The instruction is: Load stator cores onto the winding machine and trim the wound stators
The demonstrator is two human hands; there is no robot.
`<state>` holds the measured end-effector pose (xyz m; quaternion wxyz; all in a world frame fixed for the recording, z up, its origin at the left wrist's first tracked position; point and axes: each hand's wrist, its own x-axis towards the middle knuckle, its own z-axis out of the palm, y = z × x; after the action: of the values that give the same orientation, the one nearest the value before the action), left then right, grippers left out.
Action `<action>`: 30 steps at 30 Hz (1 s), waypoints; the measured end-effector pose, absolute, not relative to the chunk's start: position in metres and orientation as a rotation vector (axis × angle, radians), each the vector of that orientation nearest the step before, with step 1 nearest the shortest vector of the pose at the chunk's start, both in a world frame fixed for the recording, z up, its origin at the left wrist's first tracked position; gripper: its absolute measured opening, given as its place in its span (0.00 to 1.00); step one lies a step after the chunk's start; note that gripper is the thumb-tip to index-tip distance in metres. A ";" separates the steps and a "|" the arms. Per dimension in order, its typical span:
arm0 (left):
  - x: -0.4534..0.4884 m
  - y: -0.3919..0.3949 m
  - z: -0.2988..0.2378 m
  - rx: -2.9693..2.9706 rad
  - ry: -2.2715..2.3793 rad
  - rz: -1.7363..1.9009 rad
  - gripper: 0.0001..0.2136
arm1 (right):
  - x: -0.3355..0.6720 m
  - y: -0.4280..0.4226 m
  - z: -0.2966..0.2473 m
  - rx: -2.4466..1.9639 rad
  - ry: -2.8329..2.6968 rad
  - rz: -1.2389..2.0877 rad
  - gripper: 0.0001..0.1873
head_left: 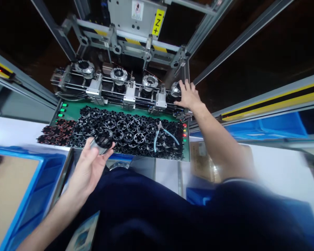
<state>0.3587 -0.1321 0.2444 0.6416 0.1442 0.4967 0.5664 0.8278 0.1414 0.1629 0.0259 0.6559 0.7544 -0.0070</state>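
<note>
While the left hand (87,170) curls tight round a black part (103,140) just off the green board's (73,109) front edge, the right hand (188,96) lies spread open on the end fixture (176,89), seemingly steadying it, pliers (162,134) parked handily on the stacked rings (125,134).

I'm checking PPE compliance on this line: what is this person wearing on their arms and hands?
The left hand and right hand are bare, with no gloves, and both forearms are uncovered. The dark navy short sleeve has a pale edge at its cuff.
</note>
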 end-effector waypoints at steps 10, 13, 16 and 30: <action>0.385 -0.126 0.294 0.422 0.833 1.168 0.28 | 0.619 -0.036 0.337 1.464 3.054 -1.555 0.39; 0.388 -0.119 0.295 0.513 0.777 1.130 0.27 | 0.588 -0.063 0.364 1.333 3.126 -1.490 0.29; 0.380 -0.097 0.291 0.660 0.772 1.073 0.27 | 0.585 -0.052 0.366 1.372 3.193 -1.262 0.23; 0.214 0.209 0.233 2.107 1.913 0.176 0.33 | 0.692 0.220 0.208 1.982 2.766 -0.163 0.33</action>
<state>0.2143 0.2094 0.2326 0.1445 0.7311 0.6640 0.0612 0.6918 0.2201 0.2079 -0.1321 0.5767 0.8048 -0.0473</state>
